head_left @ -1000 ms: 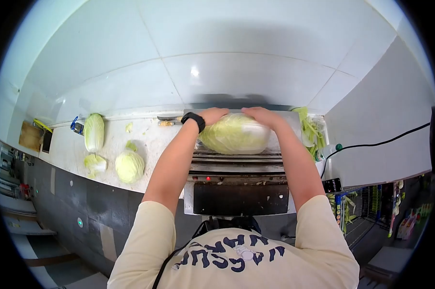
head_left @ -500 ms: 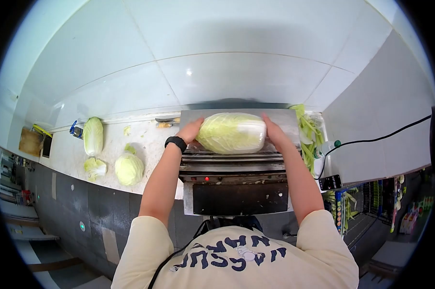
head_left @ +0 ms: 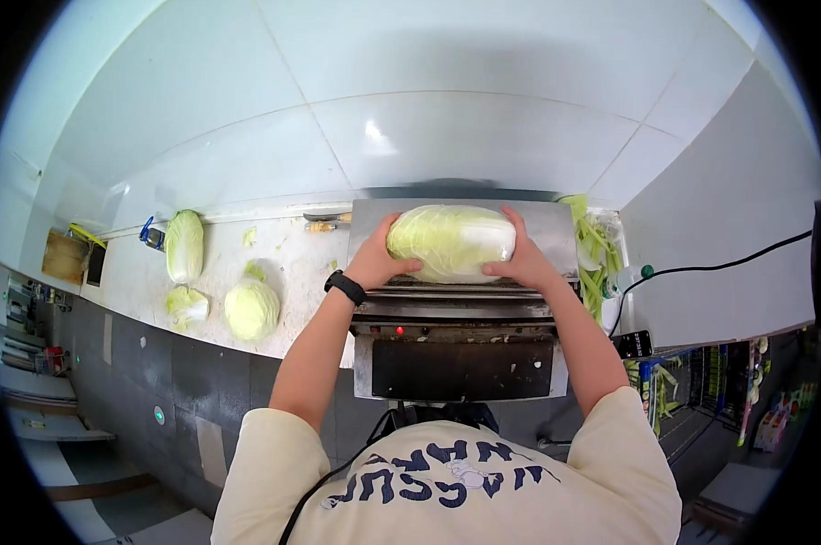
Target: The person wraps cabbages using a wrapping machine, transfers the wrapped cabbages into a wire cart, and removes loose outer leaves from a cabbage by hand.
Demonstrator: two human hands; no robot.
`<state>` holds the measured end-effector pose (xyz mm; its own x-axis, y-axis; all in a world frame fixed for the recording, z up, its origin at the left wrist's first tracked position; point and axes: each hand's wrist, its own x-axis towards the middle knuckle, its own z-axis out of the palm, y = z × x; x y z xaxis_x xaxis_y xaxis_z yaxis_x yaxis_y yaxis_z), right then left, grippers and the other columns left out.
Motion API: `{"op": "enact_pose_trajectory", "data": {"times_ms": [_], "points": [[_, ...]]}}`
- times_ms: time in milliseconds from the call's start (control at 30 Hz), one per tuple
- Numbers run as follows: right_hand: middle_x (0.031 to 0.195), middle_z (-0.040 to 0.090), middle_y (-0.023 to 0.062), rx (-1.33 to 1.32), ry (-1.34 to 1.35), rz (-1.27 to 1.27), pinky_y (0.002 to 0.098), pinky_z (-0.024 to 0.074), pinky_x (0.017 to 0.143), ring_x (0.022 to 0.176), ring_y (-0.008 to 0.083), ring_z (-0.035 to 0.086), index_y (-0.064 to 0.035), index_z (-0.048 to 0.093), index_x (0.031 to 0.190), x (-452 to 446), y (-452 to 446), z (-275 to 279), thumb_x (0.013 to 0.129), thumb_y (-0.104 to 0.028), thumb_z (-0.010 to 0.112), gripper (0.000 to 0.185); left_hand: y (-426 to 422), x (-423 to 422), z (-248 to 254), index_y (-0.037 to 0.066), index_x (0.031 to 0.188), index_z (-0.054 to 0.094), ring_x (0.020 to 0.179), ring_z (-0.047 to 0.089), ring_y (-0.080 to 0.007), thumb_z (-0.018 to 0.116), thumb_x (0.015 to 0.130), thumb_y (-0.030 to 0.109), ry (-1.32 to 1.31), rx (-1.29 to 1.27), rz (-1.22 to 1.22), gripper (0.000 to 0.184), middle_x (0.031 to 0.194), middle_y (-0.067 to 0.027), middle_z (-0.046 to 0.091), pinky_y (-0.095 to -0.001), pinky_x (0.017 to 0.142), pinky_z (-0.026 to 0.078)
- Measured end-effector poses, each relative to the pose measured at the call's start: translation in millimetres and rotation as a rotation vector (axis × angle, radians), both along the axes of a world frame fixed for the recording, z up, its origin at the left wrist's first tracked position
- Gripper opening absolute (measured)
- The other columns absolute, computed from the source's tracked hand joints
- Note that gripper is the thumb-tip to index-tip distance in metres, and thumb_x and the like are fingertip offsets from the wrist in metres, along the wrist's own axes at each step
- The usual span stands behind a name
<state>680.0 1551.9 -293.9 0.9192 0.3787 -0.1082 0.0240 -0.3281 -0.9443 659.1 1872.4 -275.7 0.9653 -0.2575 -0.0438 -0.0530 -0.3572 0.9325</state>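
Note:
A large napa cabbage [head_left: 450, 243] lies sideways on the metal top of a wrapping machine [head_left: 456, 322], its leafy end to the left and its white end to the right. It looks glossy, as if covered in clear film. My left hand [head_left: 379, 258], below a black watch, grips the leafy end with the thumb on the near side. Around the white end is my right hand [head_left: 525, 253], its thumb also on the near side. The undersides of the cabbage are hidden.
On the white counter [head_left: 315, 272] to the left are another napa cabbage [head_left: 184, 247], a round cabbage [head_left: 251, 309], loose leaves [head_left: 187, 308] and knives [head_left: 321, 227]. Green trimmings [head_left: 596, 254] lie right of the machine, near a black cable [head_left: 715, 270] and a phone [head_left: 633, 344].
My hands have moved from the far side of the cabbage to its two ends, and my thumbs now press on its near side. The film looks drawn close around it.

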Motion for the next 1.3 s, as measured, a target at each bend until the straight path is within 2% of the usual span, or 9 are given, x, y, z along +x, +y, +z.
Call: {"op": "enact_pose_trajectory", "data": {"times_ms": [267,333,433,567,700,800,967,1067,1300], "points": [[0.14,0.05,0.0217,0.085,-0.104,-0.116,0.0389,0.0413,0.108,0.127,0.031,0.052,-0.006,0.019,0.153,-18.6,9.6,-0.3,0.067,-0.026,0.091,0.114,0.5,-7.9,-10.1,-0.001,0.148,0.033,0.123,0.055,-0.0253,0.09,0.072,0.018,-0.009,-0.088,0.015,0.096,0.135,-0.0172,0.056,-0.0368,0.105,0.045],[0.139,0.05,0.022,0.091,-0.071,-0.122,0.0388,0.0418,0.108,0.126,0.0308,0.052,-0.0057,0.02,0.152,-30.8,10.6,12.4,0.068,-0.028,0.091,0.112,0.1,-20.5,6.2,-0.001,0.147,0.033,0.123,0.056,-0.0256,0.09,0.072,0.018,-0.006,-0.012,0.024,0.096,0.135,-0.0177,0.056,-0.0369,0.105,0.046],[0.137,0.052,0.0226,0.064,-0.05,-0.146,0.0386,0.0426,0.106,0.125,0.0305,0.054,-0.0055,0.022,0.152,-47.0,8.8,19.3,0.07,-0.03,0.089,0.109,-5.1,-36.0,28.1,0.0,0.15,0.03,0.123,0.056,-0.0266,0.09,0.071,0.018,0.116,-0.081,0.025,0.101,0.135,-0.0193,0.056,-0.0371,0.106,0.045],[0.133,0.055,0.0228,0.04,0.022,-0.144,0.038,0.0434,0.105,0.122,0.0303,0.056,-0.0051,0.024,0.15,-72.6,7.7,38.5,0.071,-0.033,0.088,0.105,3.8,-59.3,30.0,0.003,0.154,0.021,0.129,0.052,-0.0306,0.092,0.065,0.014,-0.004,0.127,-0.083,0.114,0.141,-0.0208,0.051,-0.038,0.11,0.041],[0.132,0.056,0.0224,0.065,0.118,-0.143,0.0379,0.0434,0.105,0.121,0.0309,0.057,-0.0038,0.026,0.149,-93.2,8.4,34.9,0.071,-0.034,0.088,0.104,8.9,-86.6,34.9,0.005,0.154,0.022,0.135,0.046,-0.0308,0.094,0.063,0.016,0.006,0.102,-0.152,0.116,0.146,-0.0193,0.047,-0.0382,0.113,0.037],[0.131,0.056,0.0227,0.035,0.124,-0.162,0.0383,0.0433,0.105,0.121,0.0314,0.057,-0.0035,0.027,0.149,-111.1,7.8,29.8,0.071,-0.035,0.088,0.103,4.3,-105.9,33.7,0.006,0.154,0.025,0.136,0.044,-0.0264,0.093,0.062,0.009,0.076,0.087,-0.118,0.115,0.146,-0.0153,0.046,-0.0364,0.112,0.037],[0.131,0.057,0.0216,0.046,0.129,-0.176,0.038,0.0435,0.105,0.121,0.0309,0.057,-0.0043,0.028,0.148,-140.4,8.1,33.1,0.069,-0.034,0.089,0.104,0.8,-131.9,30.3,0.006,0.154,0.028,0.135,0.045,-0.0251,0.093,0.058,0.008,0.156,0.011,-0.074,0.116,0.147,-0.0125,0.046,-0.0371,0.113,0.037],[0.131,0.057,0.0213,0.063,0.124,-0.173,0.038,0.0438,0.105,0.121,0.0308,0.057,-0.0044,0.029,0.148,-157.4,8.4,30.2,0.068,-0.032,0.089,0.105,2.8,-147.7,23.4,0.004,0.152,0.029,0.133,0.048,-0.0268,0.095,0.059,0.014,0.09,-0.018,-0.081,0.114,0.145,-0.0158,0.05,-0.0372,0.112,0.039],[0.131,0.057,0.0207,0.027,0.166,-0.183,0.0379,0.0439,0.105,0.121,0.0306,0.057,-0.0055,0.03,0.148,-187.0,10.2,36.2,0.065,-0.032,0.091,0.106,2.3,-178.8,23.4,0.003,0.15,0.034,0.13,0.052,-0.0292,0.095,0.055,0.015,0.133,0.07,-0.041,0.114,0.141,-0.0175,0.053,-0.0366,0.109,0.041]]}}
